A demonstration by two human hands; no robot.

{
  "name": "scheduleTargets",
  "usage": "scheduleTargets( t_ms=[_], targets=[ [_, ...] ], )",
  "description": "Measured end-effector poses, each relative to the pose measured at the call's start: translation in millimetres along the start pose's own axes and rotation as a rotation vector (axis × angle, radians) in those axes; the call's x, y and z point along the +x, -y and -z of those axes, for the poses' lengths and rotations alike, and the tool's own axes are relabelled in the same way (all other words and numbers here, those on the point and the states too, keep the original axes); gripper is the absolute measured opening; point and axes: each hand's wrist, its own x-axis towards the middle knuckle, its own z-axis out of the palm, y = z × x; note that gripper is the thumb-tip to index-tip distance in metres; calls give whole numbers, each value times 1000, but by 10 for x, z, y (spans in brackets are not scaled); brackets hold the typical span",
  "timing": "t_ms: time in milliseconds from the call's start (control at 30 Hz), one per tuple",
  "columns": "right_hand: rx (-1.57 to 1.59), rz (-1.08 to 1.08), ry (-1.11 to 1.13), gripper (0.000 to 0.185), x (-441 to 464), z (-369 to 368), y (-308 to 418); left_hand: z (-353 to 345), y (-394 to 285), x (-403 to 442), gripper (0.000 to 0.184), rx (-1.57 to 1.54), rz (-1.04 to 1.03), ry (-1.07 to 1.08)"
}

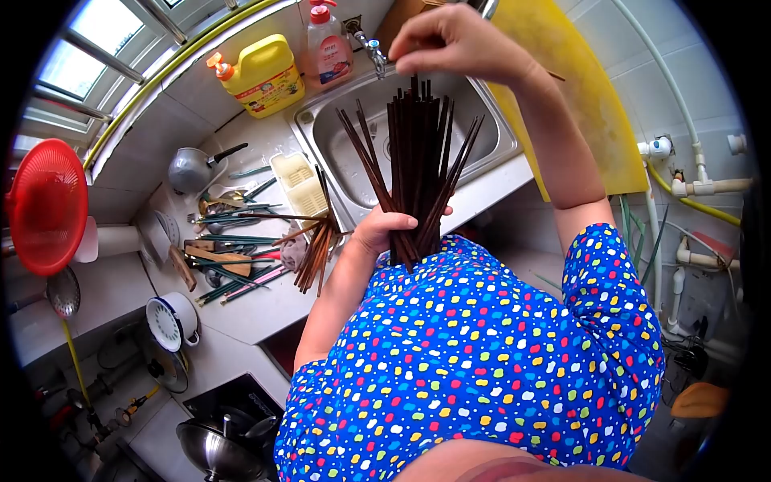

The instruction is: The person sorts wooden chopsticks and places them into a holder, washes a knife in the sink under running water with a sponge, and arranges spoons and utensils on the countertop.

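Observation:
My left hand is wrapped round the lower part of a thick bundle of dark brown chopsticks, close to my body. Most sticks stand upright over the near side of the sink, while several fan out to the left and right. Above the bundle and near the tap, my right hand is raised with its fingers loosely curved and a gap to the thumb. Nothing shows between them. More reddish-brown chopsticks lie spread on the counter to the left of my left forearm.
A steel sink with a tap lies ahead. Behind it stand a yellow jug and a pink soap bottle. Cutlery and a white holder are left; a yellow board leans right.

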Motion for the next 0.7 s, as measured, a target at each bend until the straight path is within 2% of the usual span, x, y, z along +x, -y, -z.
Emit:
scheduleTargets(
  t_ms=[133, 367, 467, 533, 567, 700],
  targets=[
    [-298, -221, 172, 21, -39, -86, 5, 17, 14, -40, 72, -12, 3, -29],
    [-322, -158, 197, 16, -61, -145, -103, 22, 41, -33, 73, -7, -22, -41],
    [-254, -152, 208, 16, -52, -120, -173, 16, 31, -34, 72, 6, -25, -36],
    [-56, -98, 241, 14, -47, -88, -236, 20, 27, -38, 71, 9, -22, -32],
    [-56, -97, 240, 14, -44, -74, -259, 28, 29, -42, 71, 12, -20, -30],
    [346, -201, 126, 13, -49, -24, -343, 34, 46, -40, 70, 6, -40, -32]
  ],
)
